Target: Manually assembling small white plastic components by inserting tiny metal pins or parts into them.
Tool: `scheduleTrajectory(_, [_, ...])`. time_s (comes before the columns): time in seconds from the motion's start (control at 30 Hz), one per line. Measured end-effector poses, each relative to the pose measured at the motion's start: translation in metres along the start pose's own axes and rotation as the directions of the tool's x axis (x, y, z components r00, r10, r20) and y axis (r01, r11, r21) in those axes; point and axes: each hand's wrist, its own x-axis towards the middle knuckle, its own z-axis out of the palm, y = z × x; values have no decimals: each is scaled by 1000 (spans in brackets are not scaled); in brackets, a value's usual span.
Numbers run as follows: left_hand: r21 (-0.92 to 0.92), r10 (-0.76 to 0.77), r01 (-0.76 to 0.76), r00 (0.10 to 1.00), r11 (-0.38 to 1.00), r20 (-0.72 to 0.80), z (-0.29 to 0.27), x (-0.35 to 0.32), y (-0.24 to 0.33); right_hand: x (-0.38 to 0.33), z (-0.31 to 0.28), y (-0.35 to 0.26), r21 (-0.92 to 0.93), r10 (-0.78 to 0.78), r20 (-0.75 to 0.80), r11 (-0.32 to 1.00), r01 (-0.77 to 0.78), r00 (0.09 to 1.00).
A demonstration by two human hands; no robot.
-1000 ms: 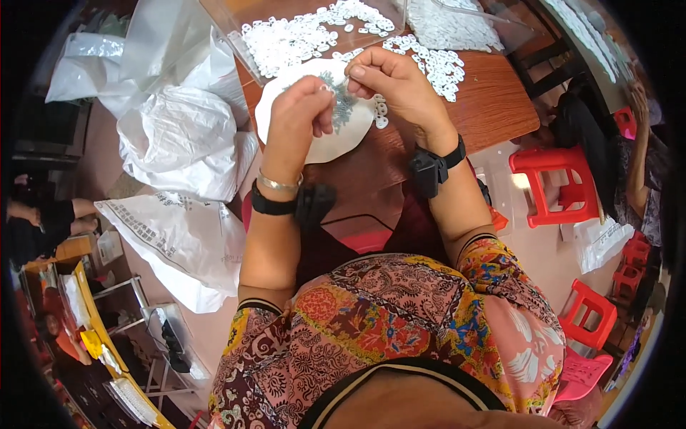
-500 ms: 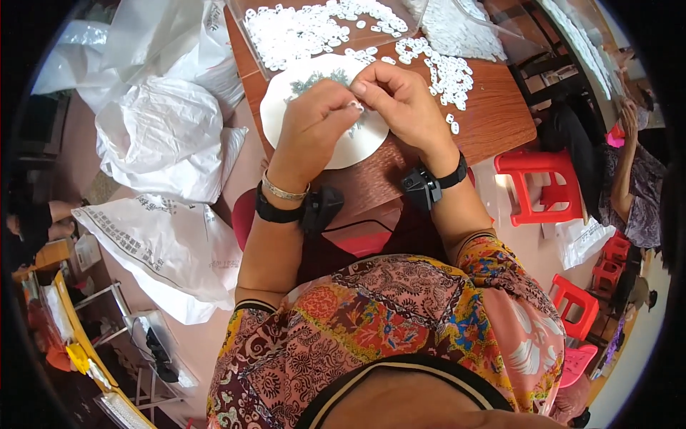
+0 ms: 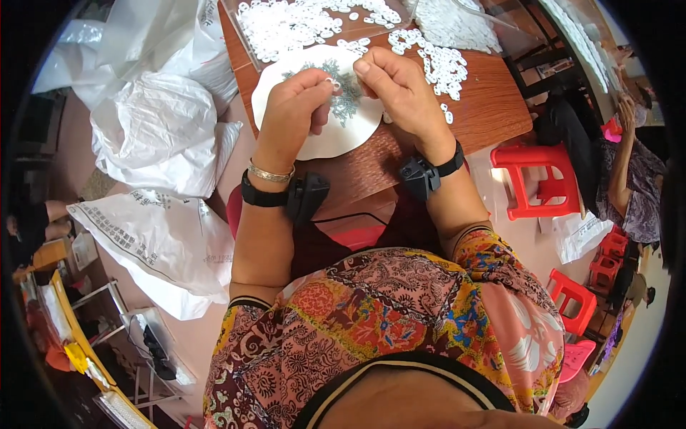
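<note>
My left hand (image 3: 294,109) is closed in a pinch above the left part of a white round plate (image 3: 325,146). A small white plastic piece (image 3: 334,84) sticks out between its thumb and forefinger. Over the plate's right edge, my right hand (image 3: 406,89) is also closed, thumb against forefinger; whatever it may hold is too small or hidden. On the plate, between the hands, lies a pile of small grey metallic parts (image 3: 346,100). Loose white oval pieces with holes (image 3: 443,71) are scattered on the brown table (image 3: 486,107) beyond my right hand.
A clear tray of white pieces (image 3: 279,32) and a clear bag of white parts (image 3: 457,32) sit at the table's far side. White sacks (image 3: 157,132) stand on the floor at left. A red stool (image 3: 536,182) is at right, near another person (image 3: 636,168).
My hands have moved apart from each other, the left one going left with the white piece. More of the grey pile shows between them. The whole view has shifted slightly.
</note>
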Motion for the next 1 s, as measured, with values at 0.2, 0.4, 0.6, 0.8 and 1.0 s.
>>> scheduleTrajectory(0.2, [-47,11,-13,999,999,-32,2,1,-3,-1,7,1,84,-31,20,996,29,999])
scheduleTrajectory(0.4, [-15,46,-47,998,999,-32,4,3,-7,-2,10,-6,102,-29,32,994,26,999])
scheduleTrajectory(0.6, [67,78,-76,997,995,-23,2,5,-14,-2,11,-8,49,-40,51,998,38,998])
scheduleTrajectory(0.8, [92,87,-83,995,992,-40,2,5,-15,-2,10,-5,18,-37,60,999,36,997])
scheduleTrajectory(1.0, [159,108,-100,993,982,-42,3,2,-12,-2,7,-4,13,-50,57,999,50,997])
